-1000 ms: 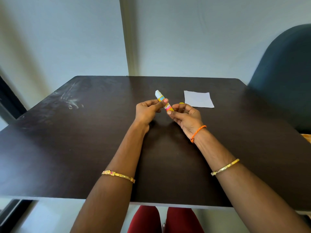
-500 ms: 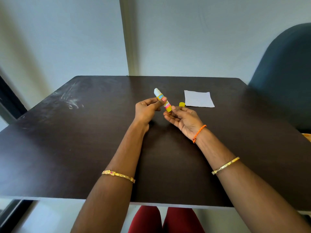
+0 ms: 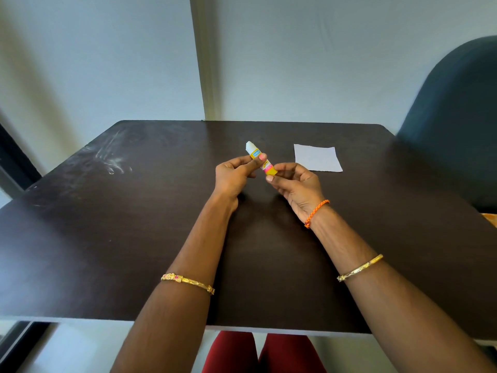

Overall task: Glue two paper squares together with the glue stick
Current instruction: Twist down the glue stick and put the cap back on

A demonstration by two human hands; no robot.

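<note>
We see both hands raised over the middle of a dark table, working one glue stick between them. The left hand pinches the upper part of the stick between thumb and fingers; the white end points up and away, tilted left. The right hand curls its fingers round the yellow-pink lower end, thumb tip under it. The stick is off the table, held in the air, uncapped as far as we can tell. A white paper lies flat on the table just right of and beyond the right hand, not touched; we cannot tell if it is one sheet or two stacked. A dark chair stands at the far right.
</note>
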